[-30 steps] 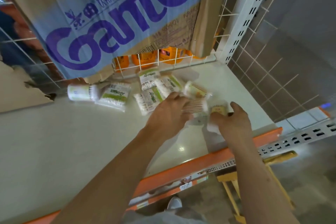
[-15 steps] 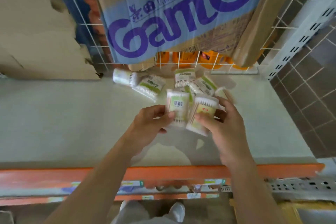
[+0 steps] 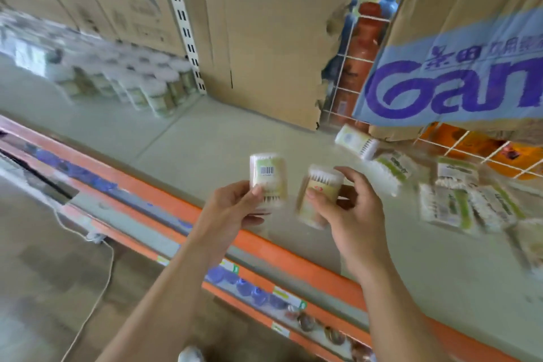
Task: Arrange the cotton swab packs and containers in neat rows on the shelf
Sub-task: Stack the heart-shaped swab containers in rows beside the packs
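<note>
My left hand (image 3: 232,209) grips a clear swab container with a barcode label (image 3: 268,178), held above the pale shelf (image 3: 205,141). Beside it, my right hand (image 3: 352,211) holds a second swab container with a yellow label (image 3: 318,194). A loose heap of cotton swab packs (image 3: 446,206) lies on the shelf to the right, with one white container (image 3: 355,141) on its side behind them. At far left, blurred, several swab containers stand in rows (image 3: 132,82).
Large cardboard boxes (image 3: 264,38) stand at the back of the shelf, and a box with a blue and purple label (image 3: 458,79) hangs over the right. A white wire grid (image 3: 484,153) fences off orange bottles. The orange shelf edge (image 3: 264,247) runs diagonally below my hands.
The view has swung left, bringing the standing rows into sight. Both hands have lifted their containers away from the heap and carried them leftward, now held a little apart.
</note>
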